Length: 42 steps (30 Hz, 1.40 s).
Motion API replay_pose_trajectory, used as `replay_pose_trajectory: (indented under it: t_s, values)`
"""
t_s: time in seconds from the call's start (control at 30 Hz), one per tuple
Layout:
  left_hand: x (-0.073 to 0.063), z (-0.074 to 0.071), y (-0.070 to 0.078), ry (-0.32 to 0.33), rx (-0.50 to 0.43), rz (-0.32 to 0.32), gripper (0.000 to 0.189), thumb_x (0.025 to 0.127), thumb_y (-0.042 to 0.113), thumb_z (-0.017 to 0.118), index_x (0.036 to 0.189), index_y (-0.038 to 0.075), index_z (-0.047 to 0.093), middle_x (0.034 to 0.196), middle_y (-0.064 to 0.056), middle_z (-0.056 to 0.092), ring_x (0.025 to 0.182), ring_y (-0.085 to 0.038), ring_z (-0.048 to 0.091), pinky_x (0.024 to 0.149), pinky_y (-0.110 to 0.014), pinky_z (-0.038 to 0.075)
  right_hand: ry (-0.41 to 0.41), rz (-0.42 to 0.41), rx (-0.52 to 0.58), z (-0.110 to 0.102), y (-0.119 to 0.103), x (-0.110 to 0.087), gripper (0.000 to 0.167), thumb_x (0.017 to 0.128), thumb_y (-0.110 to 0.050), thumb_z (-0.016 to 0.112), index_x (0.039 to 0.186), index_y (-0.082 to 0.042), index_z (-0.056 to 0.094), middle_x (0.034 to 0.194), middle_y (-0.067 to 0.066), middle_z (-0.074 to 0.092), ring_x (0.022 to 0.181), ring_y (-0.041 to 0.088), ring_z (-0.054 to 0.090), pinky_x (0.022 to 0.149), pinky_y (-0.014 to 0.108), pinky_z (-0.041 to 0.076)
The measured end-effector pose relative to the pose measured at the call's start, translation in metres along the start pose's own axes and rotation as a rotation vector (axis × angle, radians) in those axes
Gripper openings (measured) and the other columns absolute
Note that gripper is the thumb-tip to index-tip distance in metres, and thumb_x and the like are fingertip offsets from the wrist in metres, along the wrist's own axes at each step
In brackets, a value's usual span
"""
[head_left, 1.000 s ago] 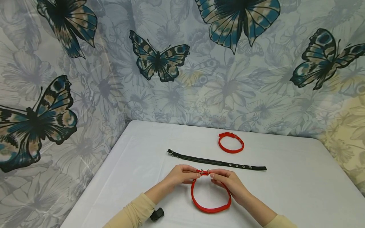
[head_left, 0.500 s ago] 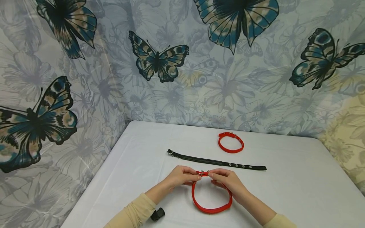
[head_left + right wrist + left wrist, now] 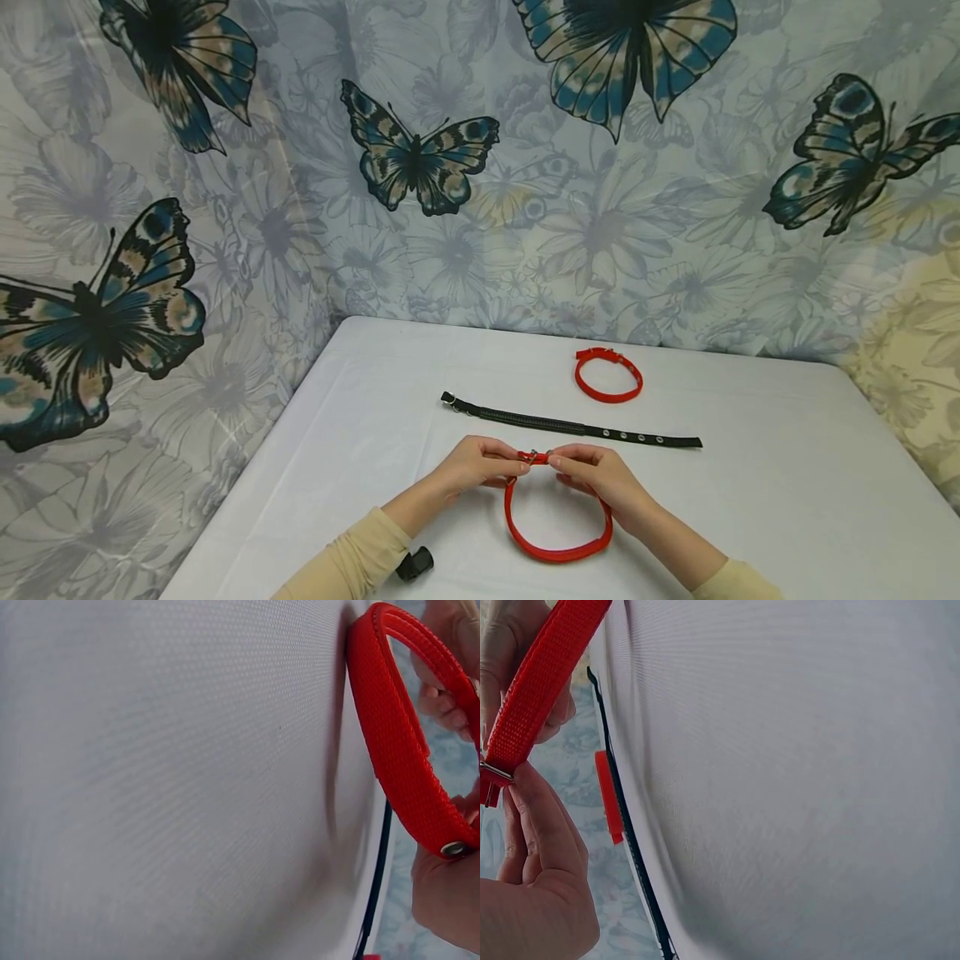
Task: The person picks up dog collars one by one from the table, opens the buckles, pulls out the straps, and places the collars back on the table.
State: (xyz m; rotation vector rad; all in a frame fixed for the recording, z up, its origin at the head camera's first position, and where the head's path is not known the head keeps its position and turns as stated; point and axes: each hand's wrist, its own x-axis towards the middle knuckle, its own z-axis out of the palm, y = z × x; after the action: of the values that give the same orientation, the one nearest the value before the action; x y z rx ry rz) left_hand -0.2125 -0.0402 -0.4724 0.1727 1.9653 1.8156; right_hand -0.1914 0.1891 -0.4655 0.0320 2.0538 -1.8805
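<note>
A red collar forms a loop below my two hands, its wide padded part toward the front. My left hand pinches it at the upper left of the loop, thumb and fingers beside the metal buckle. From the other side my right hand pinches the strap just right of the buckle. In the left wrist view the woven red strap runs down to the silver buckle frame, at the left hand's fingertips. The right wrist view shows a metal eyelet in the strap near the right hand.
A black collar with several eyelets lies stretched out just beyond the hands. Farther back is another red collar, closed in a ring. A small black object shows beside the left sleeve. White cloth covers the table; patterned fabric hangs behind.
Both hands stay almost in place with their pinching grips. The red loop has shifted slightly right and toward the front, and the left fingertips have come slightly lower beside the buckle.
</note>
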Motion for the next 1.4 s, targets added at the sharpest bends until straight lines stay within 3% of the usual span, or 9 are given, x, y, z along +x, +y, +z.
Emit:
replay_pose_trajectory:
  t_s: [0.43,0.6,0.8,1.0,1.4]
  values:
    - [-0.0015,-0.0004,-0.0057,0.004,0.003,-0.009,0.019,0.08,0.016,0.079,0.094,0.003,0.076,0.086,-0.006,0.073,0.077,-0.014,0.068,0.073,-0.033,0.058,0.023,0.036,-0.053,0.002,0.0029,-0.0029,0.048,0.09,-0.036,0.069,0.121,0.001,0.066,0.115,0.012,0.068,0.103,0.025,0.064,0.088,0.036,0.054]
    - [-0.002,0.0002,-0.0048,-0.003,-0.006,0.004,0.02,0.081,0.015,0.079,0.096,0.002,0.075,0.088,-0.006,0.073,0.077,-0.013,0.068,0.073,-0.033,0.058,0.012,0.028,-0.042,0.0018,0.0025,-0.0028,0.046,0.093,-0.036,0.066,0.121,0.001,0.065,0.111,0.007,0.068,0.099,0.023,0.06,0.089,0.036,0.054]
    - [-0.0032,0.0029,-0.003,-0.013,-0.006,0.014,0.021,0.081,0.015,0.079,0.096,0.001,0.075,0.086,-0.006,0.073,0.076,-0.012,0.068,0.072,-0.032,0.058,0.017,0.0,-0.047,0.002,0.0017,-0.0029,0.042,0.091,-0.034,0.069,0.116,0.0,0.067,0.105,0.005,0.069,0.1,0.026,0.063,0.089,0.037,0.054]
    - [-0.0027,0.0034,-0.0014,-0.011,-0.006,0.018,0.02,0.08,0.015,0.08,0.095,0.003,0.075,0.087,-0.006,0.073,0.078,-0.014,0.069,0.073,-0.033,0.058,0.041,-0.01,-0.121,0.001,0.0007,-0.0005,0.039,0.087,-0.036,0.074,0.109,-0.004,0.071,0.103,0.007,0.071,0.099,0.026,0.063,0.089,0.037,0.053]
    - [0.0,0.0007,-0.0024,-0.014,-0.011,0.026,0.02,0.081,0.016,0.079,0.095,0.002,0.075,0.087,-0.006,0.073,0.079,-0.014,0.069,0.073,-0.033,0.058,-0.045,-0.081,-0.2,-0.0055,-0.0038,0.0016,0.036,0.092,-0.033,0.068,0.113,-0.004,0.071,0.107,0.005,0.071,0.108,0.027,0.06,0.094,0.043,0.048]
